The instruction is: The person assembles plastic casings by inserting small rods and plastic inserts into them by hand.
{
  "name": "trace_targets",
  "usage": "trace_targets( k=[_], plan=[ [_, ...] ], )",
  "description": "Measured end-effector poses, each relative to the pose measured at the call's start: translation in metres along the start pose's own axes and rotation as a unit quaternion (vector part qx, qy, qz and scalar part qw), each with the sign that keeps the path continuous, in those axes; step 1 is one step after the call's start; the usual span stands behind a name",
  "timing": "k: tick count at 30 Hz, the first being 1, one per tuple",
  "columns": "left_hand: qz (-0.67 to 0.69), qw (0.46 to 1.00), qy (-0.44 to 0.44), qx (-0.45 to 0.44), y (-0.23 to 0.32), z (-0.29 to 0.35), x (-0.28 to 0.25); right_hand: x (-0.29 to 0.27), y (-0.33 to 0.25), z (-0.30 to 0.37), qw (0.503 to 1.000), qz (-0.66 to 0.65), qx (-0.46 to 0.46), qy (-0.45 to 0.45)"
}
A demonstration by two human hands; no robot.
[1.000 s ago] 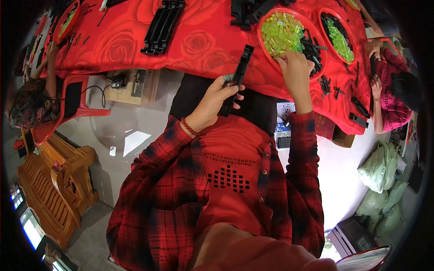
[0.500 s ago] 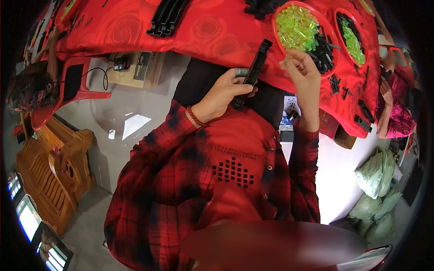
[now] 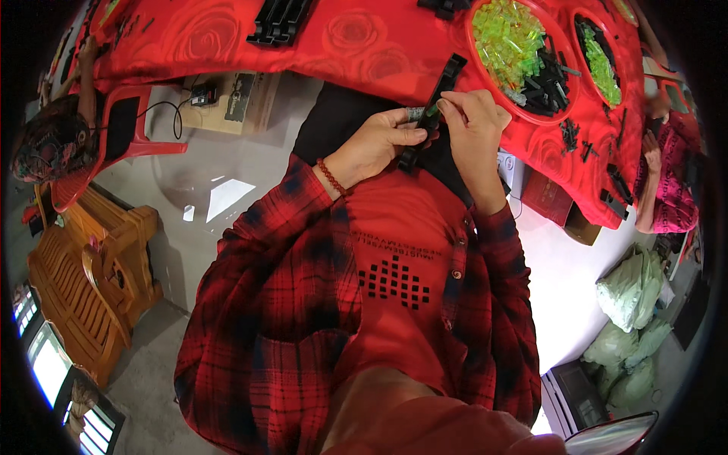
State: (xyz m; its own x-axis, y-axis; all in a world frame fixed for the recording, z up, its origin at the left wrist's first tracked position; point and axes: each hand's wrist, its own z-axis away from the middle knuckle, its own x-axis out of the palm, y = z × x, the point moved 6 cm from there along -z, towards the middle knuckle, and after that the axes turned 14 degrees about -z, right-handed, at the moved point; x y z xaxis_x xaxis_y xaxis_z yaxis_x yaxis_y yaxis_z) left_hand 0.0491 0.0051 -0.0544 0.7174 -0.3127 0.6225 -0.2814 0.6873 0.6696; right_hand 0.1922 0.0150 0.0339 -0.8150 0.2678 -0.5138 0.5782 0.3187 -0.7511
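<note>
My left hand [image 3: 379,142] is closed around a long black plastic strip [image 3: 449,76], which stands tilted in front of my chest near the table edge. A grey band [image 3: 415,114] shows at a finger of that hand. My right hand [image 3: 475,129] pinches a small greenish translucent piece [image 3: 431,111] against the middle of the strip; the fingertips partly cover it. Beyond my right hand, a red basin [image 3: 574,98] holds yellow-green translucent pieces [image 3: 506,38] and short black pieces [image 3: 542,87].
More black strips [image 3: 279,19] lie on the red tablecloth [image 3: 356,34]. A second red basin [image 3: 618,57] stands at right. Loose black bits [image 3: 570,135] are scattered near the edge. People sit at both sides, near a red chair [image 3: 125,144] and pale green bags [image 3: 631,288].
My right hand has moved left from beside the basin to the black strip, bringing the small piece against it. My left hand keeps its hold on the strip.
</note>
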Motion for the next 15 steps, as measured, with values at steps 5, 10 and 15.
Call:
trace_targets(
  k=[5,10,15],
  plan=[
    [-0.003,1.0,0.017,0.003,-0.002,-0.001,-0.005,0.007,-0.008,0.0,0.999,0.036,-0.023,-0.024],
    [-0.008,1.0,0.014,0.009,-0.002,-0.001,-0.005,0.01,-0.02,-0.003,0.991,0.103,-0.05,-0.072],
    [-0.015,1.0,0.018,-0.016,0.002,0.003,0.002,0.015,-0.037,-0.004,0.965,0.196,-0.11,-0.135]
  ],
)
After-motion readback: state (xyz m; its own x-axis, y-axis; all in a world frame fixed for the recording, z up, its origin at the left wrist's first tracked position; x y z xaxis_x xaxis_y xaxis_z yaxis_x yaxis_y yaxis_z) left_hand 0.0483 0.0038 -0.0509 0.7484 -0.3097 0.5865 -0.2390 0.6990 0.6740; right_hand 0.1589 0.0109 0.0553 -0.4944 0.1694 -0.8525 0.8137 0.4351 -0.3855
